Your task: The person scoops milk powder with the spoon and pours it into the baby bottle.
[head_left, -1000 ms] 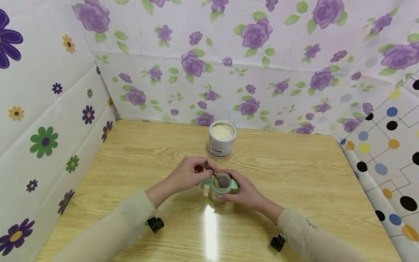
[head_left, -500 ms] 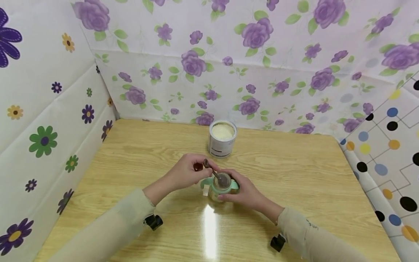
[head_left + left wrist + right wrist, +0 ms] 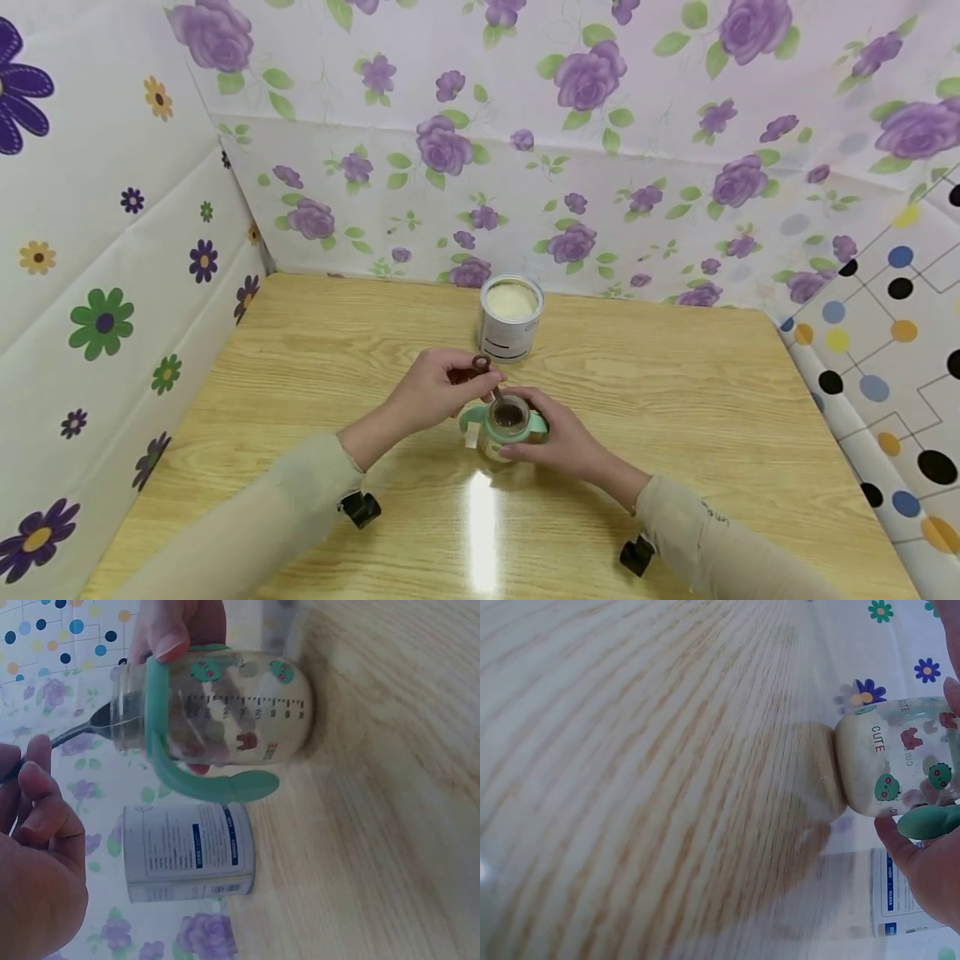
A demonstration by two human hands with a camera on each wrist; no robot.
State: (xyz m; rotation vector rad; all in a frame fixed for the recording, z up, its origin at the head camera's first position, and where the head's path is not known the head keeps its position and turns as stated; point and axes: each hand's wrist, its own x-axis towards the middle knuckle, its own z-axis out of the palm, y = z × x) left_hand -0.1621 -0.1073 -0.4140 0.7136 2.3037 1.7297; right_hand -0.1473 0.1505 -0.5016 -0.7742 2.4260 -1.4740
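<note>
A clear baby bottle point(image 3: 498, 450) with green handles and printed measuring marks stands upright on the table. My right hand point(image 3: 564, 437) grips it around its right side. Between thumb and fingers, my left hand point(image 3: 442, 387) pinches a dark spoon point(image 3: 75, 733) by its handle. The spoon slants down, its bowl inside the bottle's open mouth. Cream-coloured stuff shows low in the bottle point(image 3: 859, 761) in the right wrist view. Part of the bottle is hidden behind my right fingers.
Behind the bottle stands an open tin point(image 3: 508, 337) with pale powder point(image 3: 512, 302) up near its rim. The wood-grain table point(image 3: 360, 333) meets a flowered cloth wall point(image 3: 337, 192) at the back. More patterned cloth hangs at both sides.
The spoon's handle has turned more upright, and its bowl has tipped down in the bottle mouth. My left hand has shifted slightly right. The right hand and bottle have stayed put.
</note>
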